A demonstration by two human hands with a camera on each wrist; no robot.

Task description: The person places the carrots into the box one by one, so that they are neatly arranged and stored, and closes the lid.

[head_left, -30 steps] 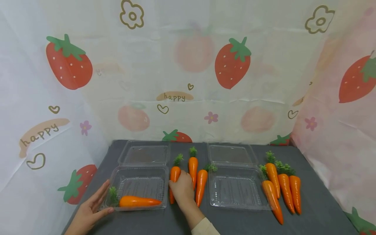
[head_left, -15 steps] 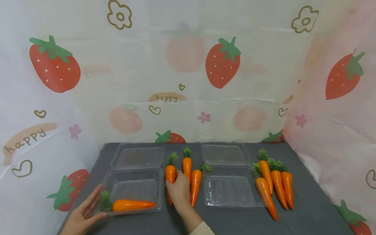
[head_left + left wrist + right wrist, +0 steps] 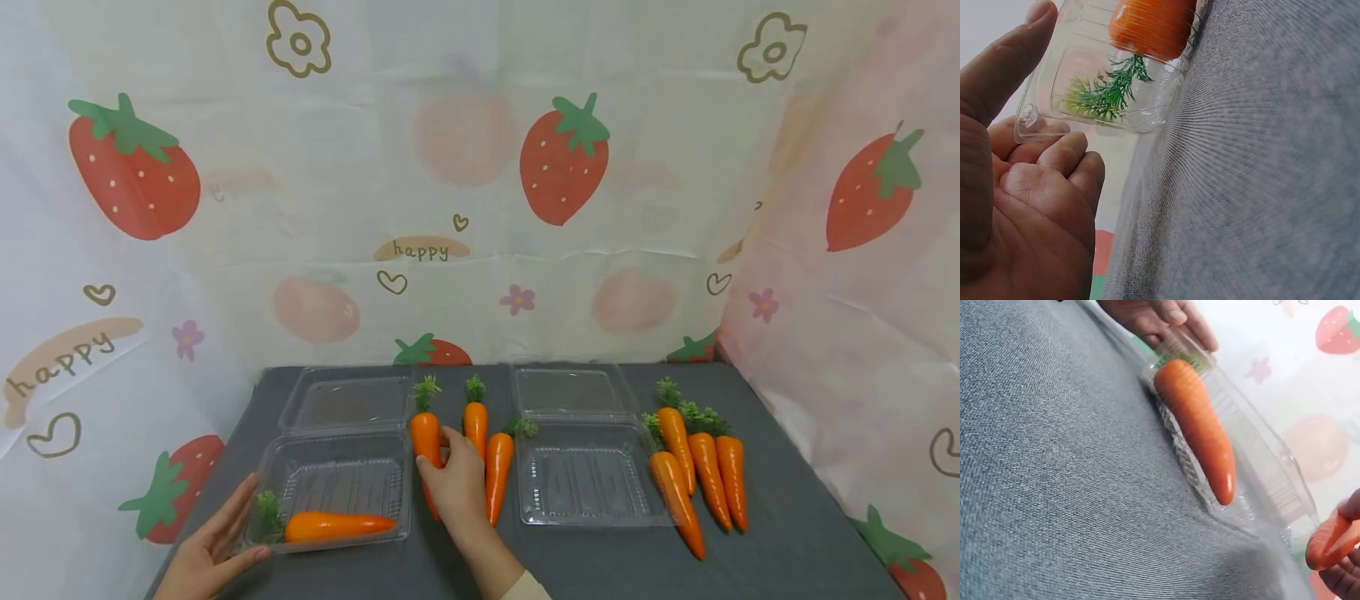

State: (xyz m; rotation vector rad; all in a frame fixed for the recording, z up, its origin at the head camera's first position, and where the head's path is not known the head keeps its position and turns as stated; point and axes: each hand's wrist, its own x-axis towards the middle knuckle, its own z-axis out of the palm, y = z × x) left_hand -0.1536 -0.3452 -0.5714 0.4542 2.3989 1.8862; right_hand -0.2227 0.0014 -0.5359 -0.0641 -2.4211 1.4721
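Observation:
Two clear plastic clamshell containers lie on the grey cloth. My left hand [image 3: 212, 544] holds the near left corner of the left container [image 3: 341, 437], thumb at the front rim and fingers along the side. One carrot [image 3: 337, 525] lies across that container's front, its green top [image 3: 1110, 94] toward this hand. My right hand [image 3: 457, 487] grips another carrot [image 3: 425, 433] between thumb and fingers, just right of the container. Beside this hand lie two more carrots, one farther back [image 3: 476, 421] and one to the right [image 3: 498, 471]. The right wrist view shows the held carrot [image 3: 1335, 540] at its edge.
The right container [image 3: 588, 479] stands with its lid [image 3: 573, 392] folded back and no carrot inside. Several carrots [image 3: 705, 475] lie to its right, one against its rim. Strawberry-printed white curtains [image 3: 465, 300] enclose the back and sides of the table.
My right hand has shifted its carrot slightly left and away from the two beside it. The head view has turned a little to the right. My left hand stays at the container corner.

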